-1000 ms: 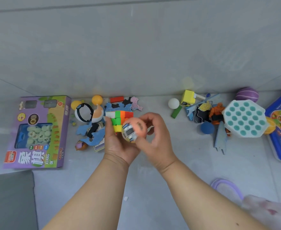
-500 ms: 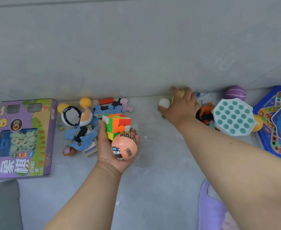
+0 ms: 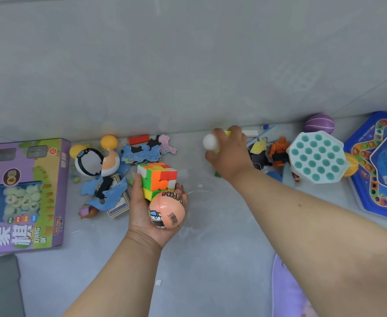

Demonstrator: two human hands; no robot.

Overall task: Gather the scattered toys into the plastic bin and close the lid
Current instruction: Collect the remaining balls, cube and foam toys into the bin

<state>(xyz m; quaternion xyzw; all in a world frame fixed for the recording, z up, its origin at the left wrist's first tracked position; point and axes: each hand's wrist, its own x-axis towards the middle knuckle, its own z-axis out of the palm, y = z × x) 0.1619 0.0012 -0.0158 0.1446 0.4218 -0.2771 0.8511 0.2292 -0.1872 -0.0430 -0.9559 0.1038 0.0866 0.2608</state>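
Two hands work over a grey floor strewn with toys along the base of a grey wall. Left hand point(image 3: 151, 209), palm up near the middle, cradles two toys at once: a multicoloured puzzle cube point(image 3: 157, 179) against the fingers and a peach-coloured ball point(image 3: 167, 210) with a barcode sticker in the palm. Right hand point(image 3: 230, 152) reaches to the far side, fingers curled around a small white ball point(image 3: 209, 141); something yellow shows under the fingers, but what it is cannot be told.

To the left lie a purple boxed chess set point(image 3: 23, 193), two orange balls, a black-and-white capsule toy point(image 3: 89, 162) and blue foam puzzle pieces. To the right sit an orange figurine point(image 3: 279, 152), a teal-dotted pop toy point(image 3: 317, 157), a purple ball point(image 3: 319, 123) and a blue board game point(image 3: 380, 165).

No plastic bin or lid appears in view, so where they stand cannot be said.

The step in hand looks like collecting: both hands are loading up before a trip to the bin. With the left hand already full, the next move likely calls for lifting the white ball clear and carrying the armful to the bin, taking care the round toys do not roll off the open palm.
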